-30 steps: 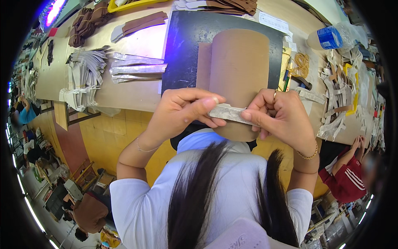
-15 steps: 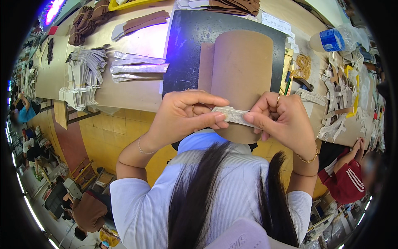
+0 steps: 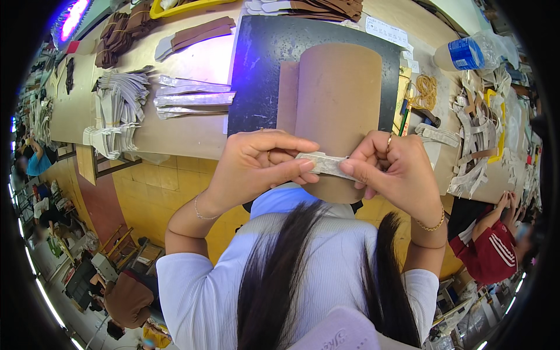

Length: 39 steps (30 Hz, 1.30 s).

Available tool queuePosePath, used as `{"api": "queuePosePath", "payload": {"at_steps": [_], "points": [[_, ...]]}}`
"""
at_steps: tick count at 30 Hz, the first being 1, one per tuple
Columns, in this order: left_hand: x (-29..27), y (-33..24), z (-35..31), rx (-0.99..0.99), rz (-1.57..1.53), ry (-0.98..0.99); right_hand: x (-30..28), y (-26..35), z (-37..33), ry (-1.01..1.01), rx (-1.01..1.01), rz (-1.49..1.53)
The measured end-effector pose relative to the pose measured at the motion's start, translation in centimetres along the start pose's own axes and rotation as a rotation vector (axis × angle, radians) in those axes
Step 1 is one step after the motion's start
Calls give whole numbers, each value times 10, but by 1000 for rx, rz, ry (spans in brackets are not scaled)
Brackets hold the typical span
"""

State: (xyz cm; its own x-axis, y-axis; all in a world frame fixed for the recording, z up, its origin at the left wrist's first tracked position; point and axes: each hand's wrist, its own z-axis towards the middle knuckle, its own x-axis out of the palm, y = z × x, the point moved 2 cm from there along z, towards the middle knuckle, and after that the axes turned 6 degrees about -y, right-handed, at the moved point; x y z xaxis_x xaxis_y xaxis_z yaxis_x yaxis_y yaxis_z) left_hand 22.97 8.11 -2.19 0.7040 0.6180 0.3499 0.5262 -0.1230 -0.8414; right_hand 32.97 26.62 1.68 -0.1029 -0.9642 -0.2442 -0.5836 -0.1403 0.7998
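Observation:
A short pale, whitish-grey strip (image 3: 328,164) is stretched between my two hands, over the near end of a brown curved form (image 3: 340,93). My left hand (image 3: 271,157) pinches the strip's left end between thumb and forefinger. At the other end, my right hand (image 3: 388,166) grips it between thumb and fingers. Beneath the curved form lies a black board (image 3: 259,76) on the table. Whether the strip touches the curved form cannot be made out.
Left of the board lie several pale strips (image 3: 189,100), brown strips (image 3: 201,38) and a bundle of grey-white pieces (image 3: 119,99). On the right are rubber bands (image 3: 426,92), a plastic bottle (image 3: 461,56) and a heap of strips (image 3: 472,146). A person in red (image 3: 485,245) works at the right.
Both hands keep their pinch on the strip with hardly any movement. The whole view has shifted very slightly.

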Motion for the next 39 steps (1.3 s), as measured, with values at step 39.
{"api": "queuePosePath", "payload": {"at_steps": [39], "points": [[-10, 32, 17, 12, -216, -17, -19, -34, 1, 23, -92, 0]]}}
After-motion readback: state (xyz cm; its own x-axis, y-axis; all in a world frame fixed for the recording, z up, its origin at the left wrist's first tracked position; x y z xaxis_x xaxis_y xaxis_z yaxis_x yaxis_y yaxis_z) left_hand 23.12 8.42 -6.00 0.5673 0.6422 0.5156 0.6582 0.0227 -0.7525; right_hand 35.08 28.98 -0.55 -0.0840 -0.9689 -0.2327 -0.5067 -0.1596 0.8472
